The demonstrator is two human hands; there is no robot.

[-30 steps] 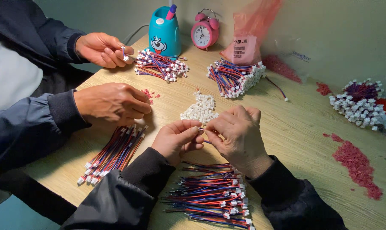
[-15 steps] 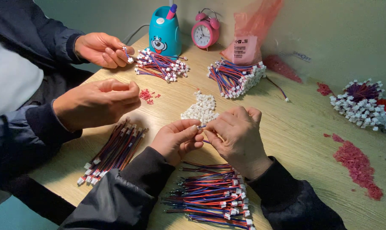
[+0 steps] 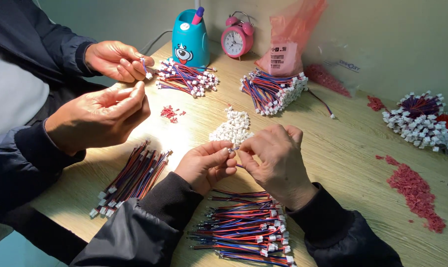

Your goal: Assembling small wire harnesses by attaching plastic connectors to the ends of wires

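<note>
The left hand point(image 3: 206, 163) and right hand point(image 3: 276, 160) meet above the pale wooden surface point(image 3: 333, 148), each pinched shut on one small white plastic connector point(image 3: 232, 148); keeping fingertips close to the part should steady it

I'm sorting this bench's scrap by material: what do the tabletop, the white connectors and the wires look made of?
Tabletop: pale wood or wood-look laminate, with visible grain and a smooth matte finish.
White connectors: apparently moulded plastic, small, opaque, uniform blocks.
Wires: thin leads in red, blue and black plastic-looking insulation; the metal core isn't visible.
</note>
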